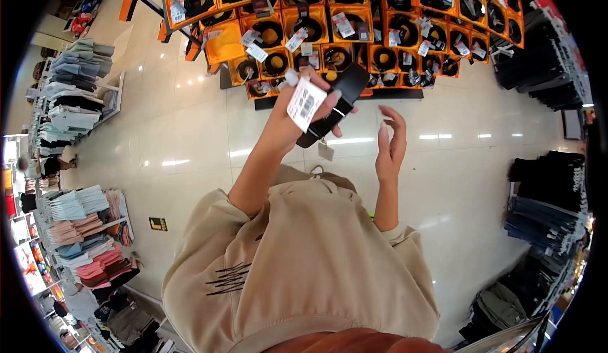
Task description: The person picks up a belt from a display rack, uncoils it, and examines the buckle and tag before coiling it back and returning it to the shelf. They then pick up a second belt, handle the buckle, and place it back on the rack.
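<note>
Gripped in my left hand (288, 115) is a coiled black belt (351, 86), its fingers wrapped round the middle of the coil. A white price tag (306, 104) with a barcode hangs over the back of this hand, and a small pale tag (326, 150) dangles below the belt. To the right of the belt, apart from it, my right hand (391, 141) is raised with its thumb and fingers apart and nothing between them.
Ahead, a display rack (396, 93) bears orange boxes with coiled black belts and white tags. Folded and hanging clothes (82, 115) line the left side. Dark trousers and jeans (541, 220) hang at the right. The tiled floor (183, 188) carries a small yellow-and-black sign (158, 224).
</note>
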`<state>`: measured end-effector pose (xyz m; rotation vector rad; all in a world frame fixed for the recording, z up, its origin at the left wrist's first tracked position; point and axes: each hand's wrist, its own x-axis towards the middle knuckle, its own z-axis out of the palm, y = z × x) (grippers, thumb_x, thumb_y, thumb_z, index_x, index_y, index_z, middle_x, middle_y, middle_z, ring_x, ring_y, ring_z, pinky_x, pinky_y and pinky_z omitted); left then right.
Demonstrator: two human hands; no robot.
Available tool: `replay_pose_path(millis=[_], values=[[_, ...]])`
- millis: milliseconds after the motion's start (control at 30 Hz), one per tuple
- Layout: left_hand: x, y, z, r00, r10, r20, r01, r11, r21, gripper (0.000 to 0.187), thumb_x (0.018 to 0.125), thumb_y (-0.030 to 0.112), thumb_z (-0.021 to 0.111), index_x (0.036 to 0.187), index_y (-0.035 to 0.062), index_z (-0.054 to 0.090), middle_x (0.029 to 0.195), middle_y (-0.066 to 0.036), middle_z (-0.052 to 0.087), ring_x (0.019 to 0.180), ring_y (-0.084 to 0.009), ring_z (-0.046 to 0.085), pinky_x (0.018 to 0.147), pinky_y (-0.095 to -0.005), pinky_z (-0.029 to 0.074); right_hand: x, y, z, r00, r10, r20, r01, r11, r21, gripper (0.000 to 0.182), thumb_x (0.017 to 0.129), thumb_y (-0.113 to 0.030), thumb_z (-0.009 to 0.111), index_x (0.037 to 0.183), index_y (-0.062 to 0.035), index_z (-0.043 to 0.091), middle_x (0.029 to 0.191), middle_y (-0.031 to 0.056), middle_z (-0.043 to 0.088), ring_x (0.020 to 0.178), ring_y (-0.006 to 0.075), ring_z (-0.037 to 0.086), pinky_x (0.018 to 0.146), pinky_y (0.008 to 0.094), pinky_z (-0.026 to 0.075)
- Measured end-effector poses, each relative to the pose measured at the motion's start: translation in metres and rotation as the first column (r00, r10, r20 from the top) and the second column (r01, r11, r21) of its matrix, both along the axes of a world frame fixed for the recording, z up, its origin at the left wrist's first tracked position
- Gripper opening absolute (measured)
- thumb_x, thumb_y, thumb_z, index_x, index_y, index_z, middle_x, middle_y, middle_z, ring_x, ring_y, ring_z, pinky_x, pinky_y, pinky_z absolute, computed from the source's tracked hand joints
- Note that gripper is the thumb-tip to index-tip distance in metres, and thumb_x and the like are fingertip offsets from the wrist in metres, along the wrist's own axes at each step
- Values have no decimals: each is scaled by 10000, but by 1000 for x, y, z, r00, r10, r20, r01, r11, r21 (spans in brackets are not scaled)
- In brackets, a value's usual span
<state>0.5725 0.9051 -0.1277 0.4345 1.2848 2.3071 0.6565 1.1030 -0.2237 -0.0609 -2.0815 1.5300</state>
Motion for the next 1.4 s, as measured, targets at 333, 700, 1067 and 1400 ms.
replay_pose_path(millis=[333, 700, 1067, 1400], values=[[-5, 8, -4, 986, -69, 149, 66, 997, 30, 241, 875, 110, 656, 941, 63, 429, 907, -209, 639, 789, -319, 695, 471, -354, 564, -48, -19, 53, 974, 4, -225, 42, 979, 198, 420, 966, -246, 435, 1312, -18, 499, 1114, 166, 537, 1038, 282, 490, 930, 365, 359], [2, 19, 11, 961, -238, 140, 256, 958, -129, 213, 874, 149, 688, 962, 19, 544, 790, -87, 647, 596, -163, 647, 446, -282, 532, -51, -11, 80, 994, 63, -84, -60, 998, 33, 333, 934, -184, 550, 672, 2, 636, 687, 37, 535, 687, 126, 457, 648, 305, 369], [-13, -43, 3, 975, -192, 111, 221, 890, -399, 229, 815, 174, 747, 909, 64, 569, 697, 55, 538, 674, -29, 458, 591, -182, 351, -28, 61, 74, 984, -179, -1, 170, 938, -302, 354, 893, -103, 649, 596, -12, 479, 592, -63, 387, 589, 40, 290, 542, 235, 218], [-14, -52, 3, 965, -204, 164, 245, 924, -293, 260, 834, 127, 713, 966, -2, 529, 615, -37, 577, 560, -169, 660, 400, -264, 465, -33, 54, 60, 988, -136, 77, 151, 958, -244, 337, 909, -142, 644, 638, 0, 503, 611, -59, 401, 608, 40, 302, 552, 222, 241]])
